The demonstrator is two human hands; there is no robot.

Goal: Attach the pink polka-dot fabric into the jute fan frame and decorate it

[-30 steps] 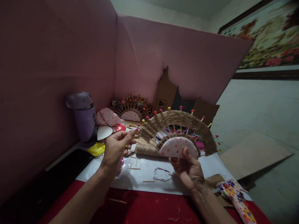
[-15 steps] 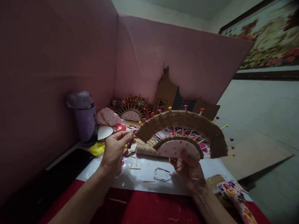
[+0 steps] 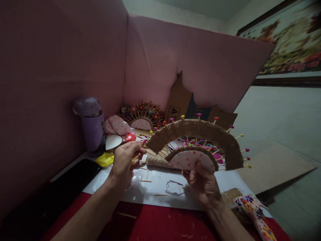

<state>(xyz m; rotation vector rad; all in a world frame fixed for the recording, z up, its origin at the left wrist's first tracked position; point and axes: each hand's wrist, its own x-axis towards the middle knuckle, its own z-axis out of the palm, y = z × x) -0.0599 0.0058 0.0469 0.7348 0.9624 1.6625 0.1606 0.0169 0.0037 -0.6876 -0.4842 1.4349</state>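
A half-round decorative fan (image 3: 195, 128) of brown twine-wrapped arcs joined by thin sticks is held up over the table. Its outer sticks end in small pink, red and yellow balls, and its centre is a half-disc of dotted fabric (image 3: 192, 160). My right hand (image 3: 204, 183) is closed on this half-disc's lower edge, thumb in front. At the fan's left end, my left hand (image 3: 123, 158) pinches a small pink ball (image 3: 144, 142) at a stick tip; its other fingers curl, partly hidden.
A twine roll (image 3: 156, 161), loose sticks and a glasses-like frame (image 3: 174, 187) lie on white paper. A purple flask (image 3: 91, 128), yellow packet (image 3: 104, 159) and black slab (image 3: 77, 170) are left. A similar fan (image 3: 141, 123) and cardboard (image 3: 179, 100) stand behind; flowered fabric (image 3: 254, 215) lies right.
My left fingertips have shifted slightly around the pink ball. The fan and my right hand stay almost as they were; the whole view has moved a little.
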